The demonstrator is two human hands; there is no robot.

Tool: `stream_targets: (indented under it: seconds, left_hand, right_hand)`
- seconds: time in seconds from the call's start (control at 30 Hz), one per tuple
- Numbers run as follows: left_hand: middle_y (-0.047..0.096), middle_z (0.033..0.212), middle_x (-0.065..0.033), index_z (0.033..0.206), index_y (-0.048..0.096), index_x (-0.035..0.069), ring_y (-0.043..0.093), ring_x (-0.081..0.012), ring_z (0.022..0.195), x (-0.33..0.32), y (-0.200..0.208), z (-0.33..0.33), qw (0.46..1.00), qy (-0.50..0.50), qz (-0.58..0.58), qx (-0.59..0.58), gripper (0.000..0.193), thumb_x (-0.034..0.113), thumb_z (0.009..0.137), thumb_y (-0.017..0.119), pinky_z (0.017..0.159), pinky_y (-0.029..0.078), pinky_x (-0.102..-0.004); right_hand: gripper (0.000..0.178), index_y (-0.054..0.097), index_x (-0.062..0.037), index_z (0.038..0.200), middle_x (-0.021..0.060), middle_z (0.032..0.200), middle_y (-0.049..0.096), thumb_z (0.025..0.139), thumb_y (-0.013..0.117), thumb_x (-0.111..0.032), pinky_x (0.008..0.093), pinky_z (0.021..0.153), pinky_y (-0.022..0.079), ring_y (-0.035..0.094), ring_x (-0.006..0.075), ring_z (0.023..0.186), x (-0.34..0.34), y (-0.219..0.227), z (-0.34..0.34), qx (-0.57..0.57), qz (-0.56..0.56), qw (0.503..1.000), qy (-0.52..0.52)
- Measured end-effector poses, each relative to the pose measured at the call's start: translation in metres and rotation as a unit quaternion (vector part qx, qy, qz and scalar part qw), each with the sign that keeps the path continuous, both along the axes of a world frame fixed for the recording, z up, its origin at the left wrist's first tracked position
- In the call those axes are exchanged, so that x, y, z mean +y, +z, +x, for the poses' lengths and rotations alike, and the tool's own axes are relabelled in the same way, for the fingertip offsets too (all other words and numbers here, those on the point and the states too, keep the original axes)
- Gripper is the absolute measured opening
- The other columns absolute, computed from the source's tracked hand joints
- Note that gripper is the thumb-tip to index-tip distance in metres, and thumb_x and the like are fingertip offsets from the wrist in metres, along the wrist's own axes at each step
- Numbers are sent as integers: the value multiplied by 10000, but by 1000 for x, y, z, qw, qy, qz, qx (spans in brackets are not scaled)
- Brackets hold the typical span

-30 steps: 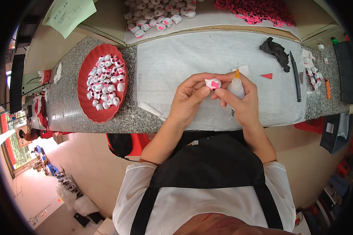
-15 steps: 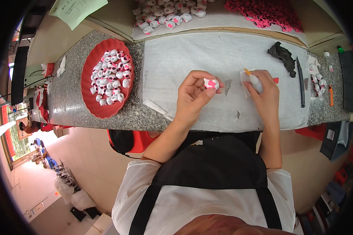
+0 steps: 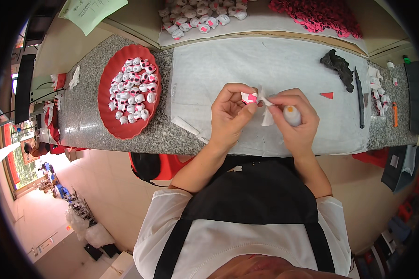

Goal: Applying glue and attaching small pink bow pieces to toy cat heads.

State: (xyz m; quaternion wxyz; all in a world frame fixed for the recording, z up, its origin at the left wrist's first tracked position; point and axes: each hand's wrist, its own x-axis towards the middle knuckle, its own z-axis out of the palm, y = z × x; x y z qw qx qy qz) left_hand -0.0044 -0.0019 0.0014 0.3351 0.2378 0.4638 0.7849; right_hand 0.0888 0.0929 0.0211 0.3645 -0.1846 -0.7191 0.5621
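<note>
Between the thumb and fingers of my left hand [image 3: 230, 114] is a small white figurine [image 3: 249, 98] with pink patches. My right hand [image 3: 297, 116] pinches a crumpled white tissue [image 3: 267, 117] between thumb and forefinger, its upper end against or very near the figurine's right side. Tucked in the same palm is a small white squeeze bottle [image 3: 292, 116] with an orange tip, seen nearly end-on. Both hands are over the white sheet [image 3: 205, 65] covering the worktop.
A red scalloped tray [image 3: 108, 120] of similar figurines stands left. More figurines [image 3: 202, 21] and a pink pile [image 3: 319, 16] fill the shelf behind. To the right lie a crumpled black piece [image 3: 337, 67], a dark pen-like tool [image 3: 360, 100], a red scrap [image 3: 327, 95] and an orange tool [image 3: 395, 114].
My right hand has moved left to the figurine, bringing the tissue up to it. The bottle has tilted in that hand. My left hand keeps its hold, with the figurine slightly turned.
</note>
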Motion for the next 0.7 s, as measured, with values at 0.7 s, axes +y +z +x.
stream_targets:
  seconds: [0.7]
  left_hand:
    - [530, 848, -130, 903, 443, 13, 517, -156, 782, 5, 6, -3, 1000, -6, -1, 24, 189, 5, 724, 504, 722, 425, -282]
  right_hand:
    - [84, 524, -7, 782, 10, 668, 485, 700, 541, -6, 172, 462, 300, 396, 51, 522, 35, -2, 29, -38, -158, 982, -100]
